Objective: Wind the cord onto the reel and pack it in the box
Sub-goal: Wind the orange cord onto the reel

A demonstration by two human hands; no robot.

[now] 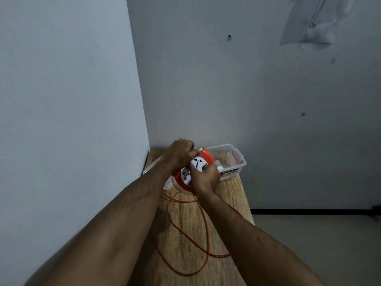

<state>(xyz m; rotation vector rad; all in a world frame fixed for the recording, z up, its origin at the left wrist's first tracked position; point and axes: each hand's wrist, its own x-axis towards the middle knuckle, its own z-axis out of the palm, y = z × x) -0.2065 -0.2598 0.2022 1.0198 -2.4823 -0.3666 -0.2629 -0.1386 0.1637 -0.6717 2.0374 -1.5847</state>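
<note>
An orange reel [207,156] with a white socket face [195,164] is held tilted above the wooden table [231,201], just in front of the clear plastic box [237,159]. My left hand [179,153] grips the reel's top rim. My right hand [204,178] is closed on the reel's lower right side, fingers over the socket face. The orange cord [207,234] hangs from the reel's underside and lies in loose loops on the table between my forearms. How much cord is wound on the reel is hidden.
The table stands in a room corner, with walls close on the left and behind. Its right edge drops to a grey floor [319,234]. The box holds some small items and stands at the table's far end.
</note>
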